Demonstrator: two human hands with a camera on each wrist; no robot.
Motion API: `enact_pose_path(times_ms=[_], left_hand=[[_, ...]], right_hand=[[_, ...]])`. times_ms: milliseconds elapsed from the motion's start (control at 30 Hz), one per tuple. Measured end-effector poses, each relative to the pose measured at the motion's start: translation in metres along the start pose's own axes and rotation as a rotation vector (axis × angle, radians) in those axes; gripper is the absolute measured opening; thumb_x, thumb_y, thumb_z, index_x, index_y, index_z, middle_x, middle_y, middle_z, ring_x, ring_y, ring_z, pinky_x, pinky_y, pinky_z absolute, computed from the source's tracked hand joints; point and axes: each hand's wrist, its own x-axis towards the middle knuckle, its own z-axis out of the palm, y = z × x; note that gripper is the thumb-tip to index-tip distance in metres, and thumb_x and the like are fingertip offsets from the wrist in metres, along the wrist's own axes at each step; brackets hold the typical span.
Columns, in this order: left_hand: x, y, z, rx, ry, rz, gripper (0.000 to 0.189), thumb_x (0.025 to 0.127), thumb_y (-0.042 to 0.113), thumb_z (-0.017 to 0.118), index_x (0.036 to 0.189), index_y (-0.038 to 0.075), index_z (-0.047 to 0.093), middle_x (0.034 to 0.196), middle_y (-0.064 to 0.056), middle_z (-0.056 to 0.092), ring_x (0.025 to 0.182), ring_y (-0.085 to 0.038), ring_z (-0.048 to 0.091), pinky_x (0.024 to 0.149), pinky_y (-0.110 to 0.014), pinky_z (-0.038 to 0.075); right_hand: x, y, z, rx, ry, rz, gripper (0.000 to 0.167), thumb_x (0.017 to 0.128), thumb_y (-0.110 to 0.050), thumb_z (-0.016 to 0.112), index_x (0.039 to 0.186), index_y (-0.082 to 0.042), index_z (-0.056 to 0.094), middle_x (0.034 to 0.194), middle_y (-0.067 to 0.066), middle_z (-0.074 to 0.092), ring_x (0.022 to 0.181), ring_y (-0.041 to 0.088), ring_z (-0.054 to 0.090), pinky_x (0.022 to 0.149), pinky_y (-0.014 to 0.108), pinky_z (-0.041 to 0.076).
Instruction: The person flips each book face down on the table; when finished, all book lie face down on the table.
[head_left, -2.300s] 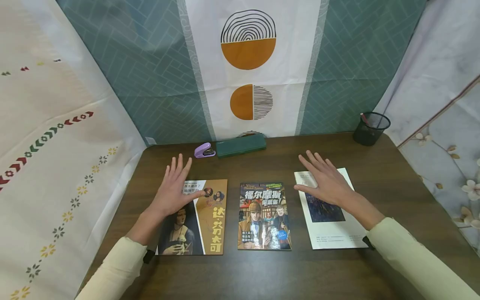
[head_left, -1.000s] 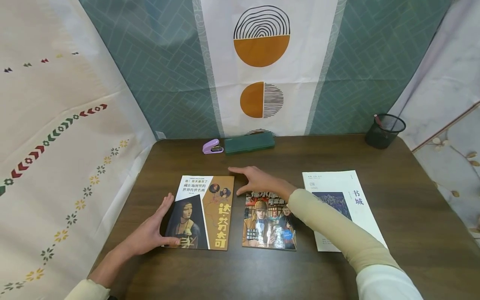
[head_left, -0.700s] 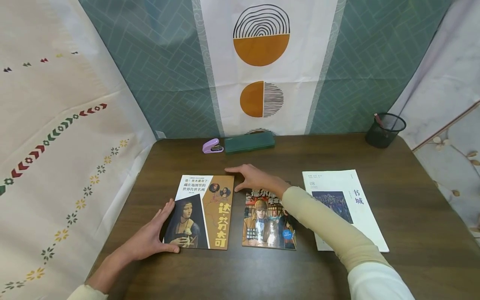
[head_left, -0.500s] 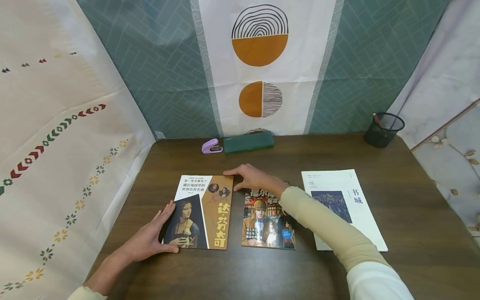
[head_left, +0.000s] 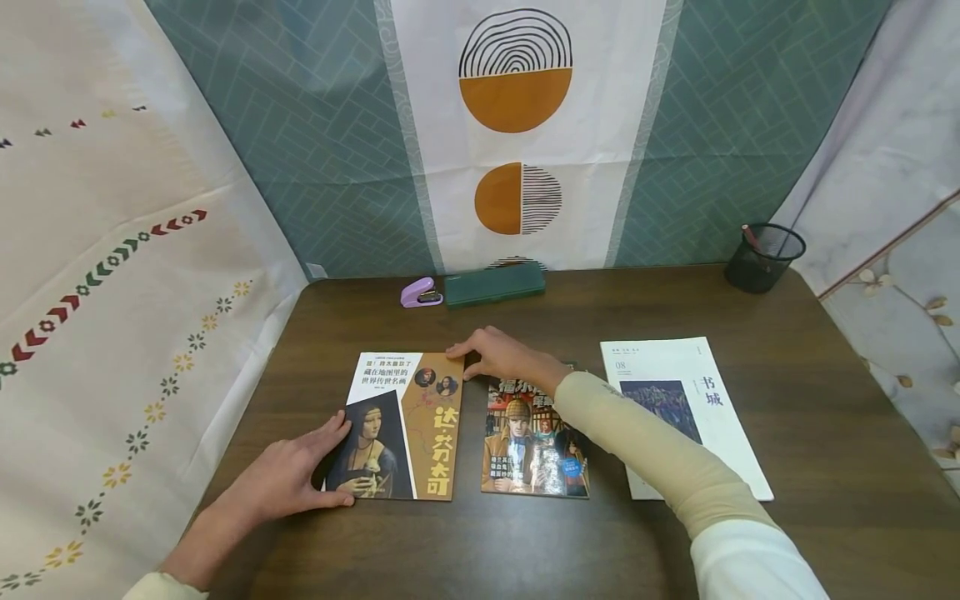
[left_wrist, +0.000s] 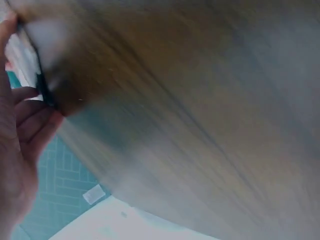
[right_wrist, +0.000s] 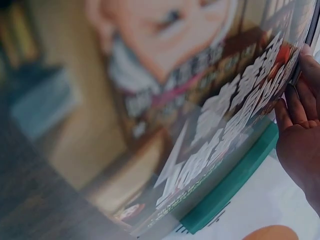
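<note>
A picture book with a portrait of a woman on its cover [head_left: 420, 433] lies on the table at the left. My left hand [head_left: 281, 479] holds its lower left corner, thumb at the bottom edge and fingers along the left edge. At its upper right corner, my right hand [head_left: 502, 354] has the fingers on the top edge and the thumb by the right edge. The left wrist view shows that left hand [left_wrist: 20, 130] with fingertips bent against the book's dark edge [left_wrist: 44, 90]. Under my right forearm is a detective comic book [head_left: 517, 450], its top partly hidden.
A white magazine [head_left: 667, 367] lies to the right, partly covered by my right sleeve. Along the back of the table [head_left: 360, 550] are a purple stapler [head_left: 422, 293], a green case [head_left: 495, 285] and a black mesh pen cup [head_left: 761, 258]. Cloths hang behind and at both sides.
From above the magazine my right hand has crossed left to the picture book's upper right corner. My left hand has come down to its lower left corner. The books have hardly moved.
</note>
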Motion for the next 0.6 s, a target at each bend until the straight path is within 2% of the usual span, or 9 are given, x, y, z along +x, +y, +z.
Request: enact_pose_path(times_ms=[133,200,267,400,600], left_hand=[[0.0002,-0.0048,0.0040,0.159,0.170,0.214,0.094,0.085,0.079,0.071,0.132,-0.003,0.072,0.132,-0.024,0.070,0.087,-0.028,0.079,0.064,-0.040,0.062],[0.0006,-0.0066,0.0062,0.187,0.239,0.295,0.088,0.088,0.076,0.069,0.128,-0.003,0.074,0.126,-0.023,0.073,0.082,-0.026,0.079,0.059,-0.038,0.061],[0.0009,-0.0076,0.0081,0.193,0.286,0.348,0.083,0.092,0.073,0.066,0.125,-0.003,0.076,0.123,-0.022,0.075,0.081,-0.025,0.079,0.056,-0.037,0.060],[-0.0001,-0.0073,0.0092,0.188,0.344,0.392,0.077,0.098,0.069,0.060,0.123,-0.002,0.077,0.121,-0.020,0.076,0.083,-0.025,0.079,0.055,-0.037,0.060],[-0.0023,-0.0062,0.0066,0.186,0.406,0.385,0.070,0.101,0.064,0.058,0.123,0.000,0.077,0.118,-0.017,0.078,0.085,-0.025,0.079,0.055,-0.039,0.060]], right_hand=[[0.0002,0.0001,0.0000,-0.001,-0.003,-0.001,0.052,0.094,-0.016,0.080,0.144,-0.011,0.066,0.149,0.008,0.060,0.139,0.025,0.057,0.107,0.035,0.052],[0.0000,-0.0002,-0.0002,0.005,-0.007,0.001,0.052,0.095,-0.015,0.080,0.144,-0.011,0.066,0.150,0.008,0.060,0.139,0.025,0.057,0.108,0.035,0.051],[-0.0007,-0.0010,-0.0008,0.016,-0.011,0.007,0.053,0.094,-0.015,0.080,0.144,-0.011,0.066,0.150,0.008,0.059,0.140,0.024,0.056,0.109,0.036,0.051],[-0.0015,-0.0018,-0.0015,0.021,-0.019,0.015,0.053,0.094,-0.015,0.081,0.145,-0.011,0.066,0.150,0.007,0.059,0.140,0.025,0.056,0.109,0.037,0.051],[-0.0003,-0.0016,-0.0015,0.004,-0.027,0.017,0.055,0.093,-0.015,0.082,0.145,-0.011,0.066,0.151,0.007,0.059,0.140,0.026,0.056,0.111,0.038,0.049]])
